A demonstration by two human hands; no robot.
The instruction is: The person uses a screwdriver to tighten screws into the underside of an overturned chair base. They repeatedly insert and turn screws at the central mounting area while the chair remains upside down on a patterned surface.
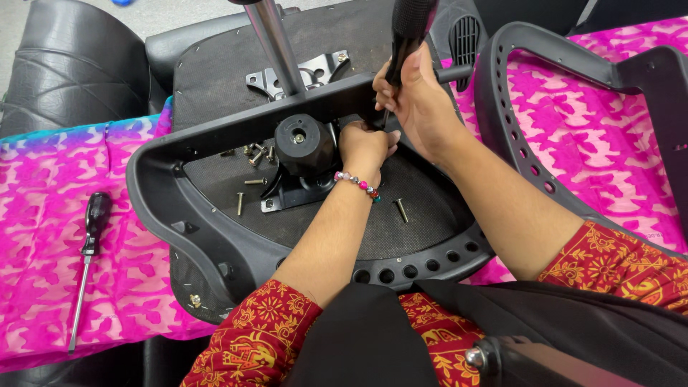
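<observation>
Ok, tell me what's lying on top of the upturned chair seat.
Loose screws lie scattered on the seat underside, beside a black knob and metal plate. The left hand covers the spot under the screwdriver.

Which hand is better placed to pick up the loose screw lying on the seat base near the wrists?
Probably the left hand: the screw lies beside its wrist, while the right hand grips the screwdriver.
</observation>
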